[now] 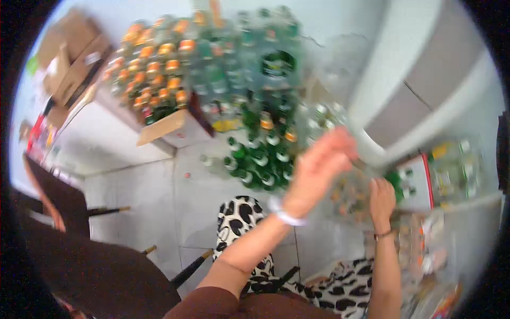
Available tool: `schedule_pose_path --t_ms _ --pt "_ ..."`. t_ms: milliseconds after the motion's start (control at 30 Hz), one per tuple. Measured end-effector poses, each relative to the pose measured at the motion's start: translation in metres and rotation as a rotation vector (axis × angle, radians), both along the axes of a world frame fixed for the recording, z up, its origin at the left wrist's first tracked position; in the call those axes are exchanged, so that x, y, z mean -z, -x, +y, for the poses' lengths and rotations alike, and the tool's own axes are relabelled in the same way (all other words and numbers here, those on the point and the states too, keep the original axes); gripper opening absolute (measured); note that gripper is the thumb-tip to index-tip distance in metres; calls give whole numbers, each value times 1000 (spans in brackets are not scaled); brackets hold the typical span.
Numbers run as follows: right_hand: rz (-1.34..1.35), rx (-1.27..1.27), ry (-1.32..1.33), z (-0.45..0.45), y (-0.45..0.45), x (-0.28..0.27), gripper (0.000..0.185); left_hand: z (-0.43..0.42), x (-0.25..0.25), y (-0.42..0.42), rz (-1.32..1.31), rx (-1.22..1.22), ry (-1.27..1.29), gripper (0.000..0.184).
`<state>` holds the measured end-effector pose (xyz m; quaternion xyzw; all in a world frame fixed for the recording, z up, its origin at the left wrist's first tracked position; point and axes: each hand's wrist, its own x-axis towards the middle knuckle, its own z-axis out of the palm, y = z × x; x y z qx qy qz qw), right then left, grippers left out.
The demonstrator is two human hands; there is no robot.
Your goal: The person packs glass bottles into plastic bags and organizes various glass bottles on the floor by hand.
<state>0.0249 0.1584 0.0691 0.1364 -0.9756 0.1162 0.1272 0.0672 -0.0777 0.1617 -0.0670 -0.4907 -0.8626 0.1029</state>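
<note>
My left hand, with a pale band at its wrist, is raised over the floor and blurred by motion. Its fingers look stretched out, with nothing visible in them. Lower and to the right is my right hand, its fingers curled downward; whatever they hold is hidden. Green glass bottles show right beside it, by a white box with a red edge. Between my hands, near the floor, lies a blurred clear bag with brownish contents. A cluster of green bottles stands left of my left hand.
An open carton holds many orange-labelled bottles at the back left. Shrink-wrapped clear bottles stand beside it. A white and grey cabinet-like object rises at right. Dark stool legs and a brown cover are at lower left.
</note>
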Motion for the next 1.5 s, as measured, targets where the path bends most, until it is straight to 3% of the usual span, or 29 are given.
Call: schedule_pose_path --t_ms 67,100,167,233,300,367,433,467,533,600,700,733,800,867,1033,1100,1167,1233,1267,1333,1400,1467,1500 --pt "-3 11 252 14 6 17 34 -8 -45 -7 248 -296 77 38" --pt "-302 107 429 22 12 15 41 -10 -58 -3 330 -525 336 37" --pt "-451 33 1073 43 16 16 55 2 -70 26 528 -999 575 33" --pt "-593 298 1489 57 10 -22 59 27 -84 34 563 -891 528 34" --pt "-445 314 1549 88 8 -48 55 48 -82 30 490 -721 525 34" --pt "-311 312 1610 106 -3 -47 52 68 -46 30 357 -466 551 33" --pt "-265 409 1574 109 -16 -50 43 81 -2 31 101 -129 617 38" --pt "-289 378 1506 108 -25 -35 36 85 32 36 157 -27 756 41" --pt "-409 303 1087 100 -20 -8 28 98 84 40 43 140 933 46" --pt "-493 261 620 97 -12 16 20 124 142 51 97 228 895 47" --pt "-483 364 257 98 -31 34 21 164 155 46 120 217 893 46" --pt "-487 401 260 97 -35 39 21 171 156 41 88 164 918 45" --pt "-678 215 314 98 -38 45 19 171 158 46 35 222 835 42" --pt "-620 240 267 94 -43 51 18 172 148 45 -96 259 768 38" --pt "-544 287 132 82 -41 50 18 166 153 47 -127 302 741 38" --pt "-666 327 88 76 -43 25 18 164 146 46 -150 321 768 39" --pt "-675 313 53 65 -31 43 18 161 145 47 -147 339 770 41" --pt "-688 293 14 66 -28 46 19 162 143 50 134 165 1053 43" --pt "-679 285 27 67 -28 48 19 164 141 50 136 165 1056 43" --pt "-668 271 39 70 -26 44 19 183 111 46 389 111 1162 43" --pt "-778 269 49 72 -19 39 20 192 118 52 416 119 1211 38" --pt "-700 317 71 70 -19 46 20 201 124 55 445 137 1262 35" --pt "-628 366 97 69 -20 51 20 203 128 52 465 72 1514 31"
